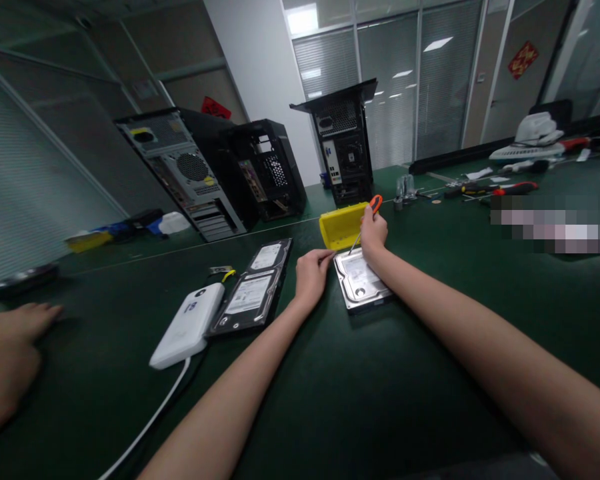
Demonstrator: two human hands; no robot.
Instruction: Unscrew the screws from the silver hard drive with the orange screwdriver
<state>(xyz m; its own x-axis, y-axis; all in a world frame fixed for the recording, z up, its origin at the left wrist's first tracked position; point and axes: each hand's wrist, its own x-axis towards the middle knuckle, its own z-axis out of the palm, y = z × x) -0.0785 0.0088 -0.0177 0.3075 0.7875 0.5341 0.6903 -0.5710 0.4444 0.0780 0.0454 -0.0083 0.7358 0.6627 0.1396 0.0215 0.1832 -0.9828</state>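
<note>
My right hand (pixel 374 230) is closed around a screwdriver (pixel 377 202) with an orange and black handle. Its thin shaft slants down to the far edge of a silver hard drive (pixel 356 272), which lies label up on the table. At the drive's far left corner, the fingertips of my left hand (pixel 311 273) are pressed together against it; whether something small is between them I cannot tell. Just behind the drive stands an open yellow box (pixel 344 227), with small dark specks inside. My right wrist hides part of the drive's right side.
Two more hard drives (pixel 250 293) lie left of my left arm, beside a white power strip (pixel 190 325) with its cable. Computer cases (pixel 195 167) stand at the back. Tools (pixel 515 189) lie at the right. Another person's hand (pixel 15 353) rests at the left on the green table (pixel 310 400).
</note>
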